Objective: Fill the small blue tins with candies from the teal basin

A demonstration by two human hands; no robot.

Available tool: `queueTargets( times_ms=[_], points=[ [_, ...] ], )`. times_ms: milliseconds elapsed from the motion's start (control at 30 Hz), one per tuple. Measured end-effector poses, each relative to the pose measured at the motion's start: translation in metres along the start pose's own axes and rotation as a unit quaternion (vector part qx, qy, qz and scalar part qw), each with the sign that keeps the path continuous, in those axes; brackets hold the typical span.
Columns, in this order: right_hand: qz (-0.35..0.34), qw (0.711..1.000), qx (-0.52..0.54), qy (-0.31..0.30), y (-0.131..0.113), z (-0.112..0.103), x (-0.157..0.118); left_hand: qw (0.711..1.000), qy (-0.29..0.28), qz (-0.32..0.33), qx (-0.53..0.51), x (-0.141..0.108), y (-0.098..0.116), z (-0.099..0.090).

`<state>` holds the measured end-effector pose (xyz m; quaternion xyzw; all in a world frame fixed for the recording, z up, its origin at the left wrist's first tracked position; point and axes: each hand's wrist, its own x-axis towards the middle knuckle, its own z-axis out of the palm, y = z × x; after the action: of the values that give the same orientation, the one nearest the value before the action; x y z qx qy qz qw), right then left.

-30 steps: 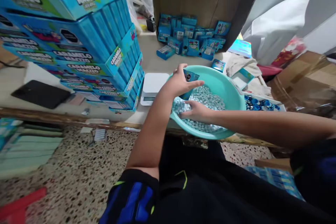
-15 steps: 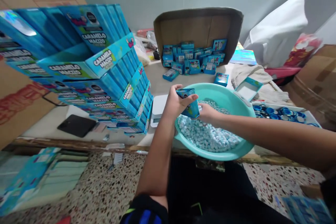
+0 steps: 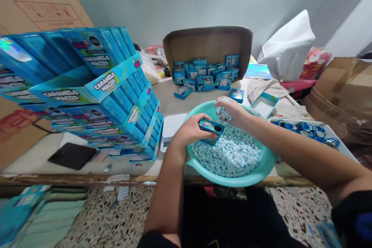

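Observation:
A turquoise basin holds a heap of small pale blue and white candies. My left hand is wrapped round a small blue box, tilted over the basin's left part, with a dark round opening on the side facing me. Just right of the box and higher up, my right hand is closed round a clump of the same candies, which show between its fingers. The two hands are apart.
Blue display boxes stand in a tall stack at the left, beside a white scale and a black tablet. Behind the basin, an open carton holds small blue boxes. A white tray with round blue-rimmed pieces lies right.
My right hand has moved up and away from the box and now shows a handful of candies. The box in my left hand has tipped over toward the basin. The whole view has shifted.

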<state>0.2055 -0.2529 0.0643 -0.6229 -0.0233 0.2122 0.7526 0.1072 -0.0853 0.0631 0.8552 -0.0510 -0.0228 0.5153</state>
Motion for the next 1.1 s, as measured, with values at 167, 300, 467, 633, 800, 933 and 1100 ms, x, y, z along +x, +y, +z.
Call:
queueTargets(
  times_ms=[167,300,467,633,800,933,1100],
  points=[
    [-0.028,0.996,0.081,-0.02,-0.008,0.007,-0.009,0.999,-0.034,0.004,0.008,0.004,0.0,0.002],
    [-0.085,0.993,0.074,-0.029,-0.009,0.014,-0.014,1.0,-0.002,0.021,0.018,0.0,0.003,0.005],
    [-0.107,0.991,0.055,-0.066,-0.001,0.013,-0.018,0.999,-0.019,0.01,0.049,-0.005,0.004,0.011],
    [-0.105,0.99,0.042,-0.083,0.002,0.011,-0.02,0.998,-0.029,0.022,0.051,-0.004,-0.002,0.011],
    [-0.111,0.987,0.025,-0.112,0.005,0.011,-0.018,0.998,-0.025,0.007,0.065,-0.004,-0.003,0.01],
    [-0.115,0.985,0.023,-0.131,0.007,0.011,-0.017,0.997,-0.017,0.001,0.079,-0.004,-0.001,0.01],
    [-0.108,0.985,0.025,-0.135,0.008,0.009,-0.016,0.997,-0.014,-0.001,0.075,-0.004,-0.002,0.01]
  ],
)
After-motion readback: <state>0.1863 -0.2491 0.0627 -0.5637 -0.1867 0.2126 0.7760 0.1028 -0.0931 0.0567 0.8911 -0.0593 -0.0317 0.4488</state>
